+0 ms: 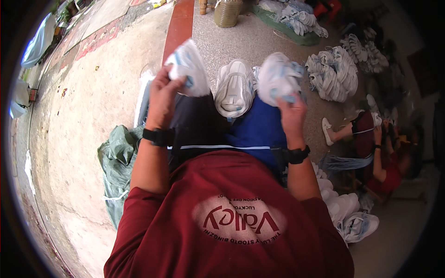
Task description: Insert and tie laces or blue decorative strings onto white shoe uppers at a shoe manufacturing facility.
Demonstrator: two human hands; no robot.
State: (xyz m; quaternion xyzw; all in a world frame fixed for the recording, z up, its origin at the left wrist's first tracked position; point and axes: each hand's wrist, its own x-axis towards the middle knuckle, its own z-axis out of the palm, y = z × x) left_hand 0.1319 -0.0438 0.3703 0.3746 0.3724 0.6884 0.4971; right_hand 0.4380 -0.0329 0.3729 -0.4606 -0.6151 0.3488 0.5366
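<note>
My left hand (162,99) is raised over my left thigh, its thumb and fingers pinching a white shoe upper (197,69) with light blue marks. On the other side, my right hand (293,116) grips a second white and blue shoe upper (278,76), smeared by motion. Between the two, a white shoe upper (235,88) lies opening up at my knees, apart from both hands. Part of another white and blue piece shows behind the right-hand upper; I cannot tell what it rests on.
Bundles of white uppers (331,74) lie on the speckled floor to the right, with more pieces (357,227) beside my right hip. A co-worker (389,157) sits at the right. A green sack (121,157) is by my left thigh; a woven basket (228,13) stands ahead.
</note>
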